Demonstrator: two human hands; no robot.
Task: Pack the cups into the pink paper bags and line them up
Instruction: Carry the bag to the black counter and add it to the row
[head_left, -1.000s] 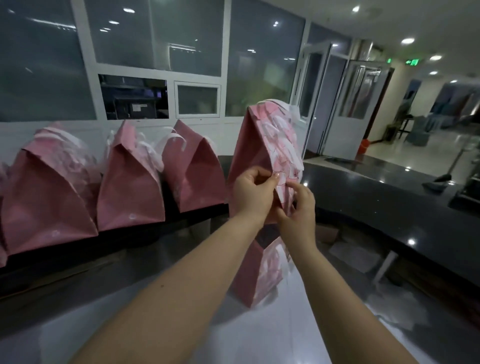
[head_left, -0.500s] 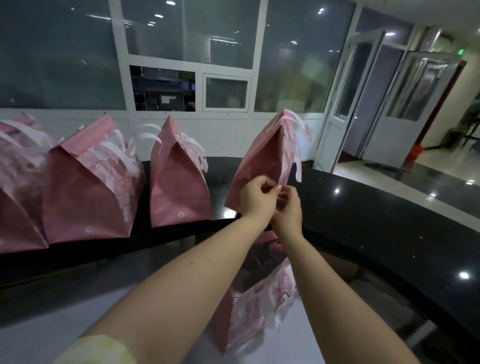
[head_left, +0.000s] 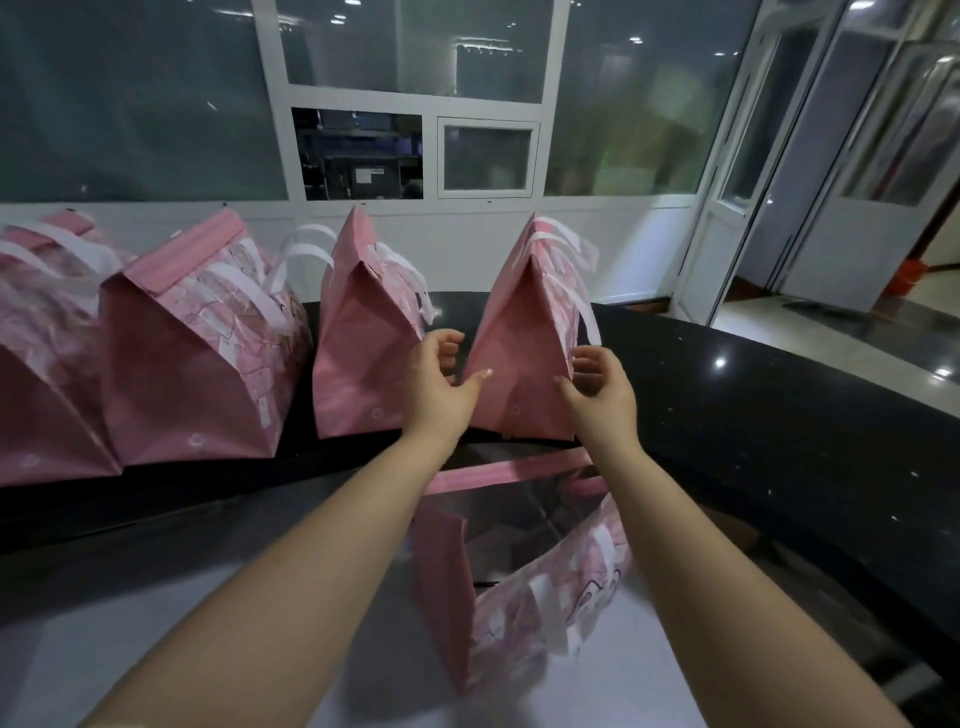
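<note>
Several closed pink paper bags with white handles stand in a row on the black counter (head_left: 753, 415). The rightmost bag (head_left: 524, 332) stands upright beside its neighbour (head_left: 363, 353). My left hand (head_left: 436, 379) is at its left side and my right hand (head_left: 597, 387) at its right side, fingers apart, thumbs touching the bag's front. Further left are two more bags (head_left: 192, 364) (head_left: 41, 374). Below my arms an open pink bag (head_left: 524, 597) stands on the lower grey table (head_left: 208, 587). No cup shows; the inside of the open bag is dark.
A white wall with large windows (head_left: 415, 52) runs behind the counter. White glass doors (head_left: 831, 182) stand at the right, with an orange bucket (head_left: 906, 275) on the floor beyond. The counter carries on to the right of the last bag.
The bag I held up by its folded top has come down onto the counter at the right end of the row. My hands have let go of the top and dropped to its sides.
</note>
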